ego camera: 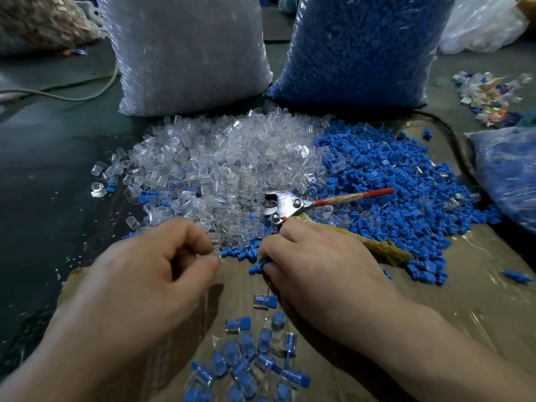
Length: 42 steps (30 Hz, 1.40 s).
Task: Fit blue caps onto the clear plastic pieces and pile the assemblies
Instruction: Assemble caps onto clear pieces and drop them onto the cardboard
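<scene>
Now left hand [150, 274] pinches a clear piece [215, 253], right hand [313, 265] a (ribbed) blue cap [256, 268].

— What is laid on the dark surface [43, 169]?
— A cardboard sheet [464, 300] is spread over it; a clear-filled bag [188, 53] and a blue-filled bag [356, 47] are stood at the sheet's far edge.
— And on the sheet?
— The clear plastic pieces [220, 161] are heaped far left, blue caps [391, 181] far right, assemblies [252, 358] at the near edge.
</scene>
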Available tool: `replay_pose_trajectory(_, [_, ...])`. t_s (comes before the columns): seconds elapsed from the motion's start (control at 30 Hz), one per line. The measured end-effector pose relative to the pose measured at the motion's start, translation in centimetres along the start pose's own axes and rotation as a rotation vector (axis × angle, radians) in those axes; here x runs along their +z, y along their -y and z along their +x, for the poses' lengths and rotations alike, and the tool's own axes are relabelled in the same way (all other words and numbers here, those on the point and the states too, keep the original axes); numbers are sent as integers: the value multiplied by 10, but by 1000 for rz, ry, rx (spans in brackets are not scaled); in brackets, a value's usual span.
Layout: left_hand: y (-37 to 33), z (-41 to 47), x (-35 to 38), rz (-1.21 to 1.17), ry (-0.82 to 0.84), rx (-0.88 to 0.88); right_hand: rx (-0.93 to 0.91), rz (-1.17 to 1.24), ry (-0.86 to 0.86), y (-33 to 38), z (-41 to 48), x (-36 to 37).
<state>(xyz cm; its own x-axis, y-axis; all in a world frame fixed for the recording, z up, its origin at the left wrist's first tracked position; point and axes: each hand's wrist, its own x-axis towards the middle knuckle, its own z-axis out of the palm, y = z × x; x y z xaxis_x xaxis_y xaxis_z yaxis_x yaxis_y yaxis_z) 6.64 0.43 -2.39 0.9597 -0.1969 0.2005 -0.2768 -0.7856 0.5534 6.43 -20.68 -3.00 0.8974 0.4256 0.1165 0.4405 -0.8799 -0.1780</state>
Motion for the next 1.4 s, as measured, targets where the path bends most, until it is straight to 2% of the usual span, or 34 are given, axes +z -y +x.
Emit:
replay_pose_trajectory(0.1, [11,2,-1,107,36,-59,-6,17,-6,-1,-2,-1])
replay_pose_trajectory(0.27, [3,3,4,252,114,-38,-36,19,4,-1,0,-2])
replay_pose_trajectory(0.6, [0,4,13,269,73,-93,63,-79,-52,2,3,5])
replay_pose_trajectory(0.77, [-8,4,11,301,142,-70,72,-63,-75,0,3,3])
replay_pose_trajectory(1.13, [-11,2,11,264,231,48,100,304,-142,-3,-10,-11])
replay_pose_trajectory(1.27, [-10,2,13,197,182,38,135,455,-138,-4,-11,-12])
replay_pose_trajectory(1.4, [-9,-1,17,39,54,-28,196,731,-171,-4,-12,-15])
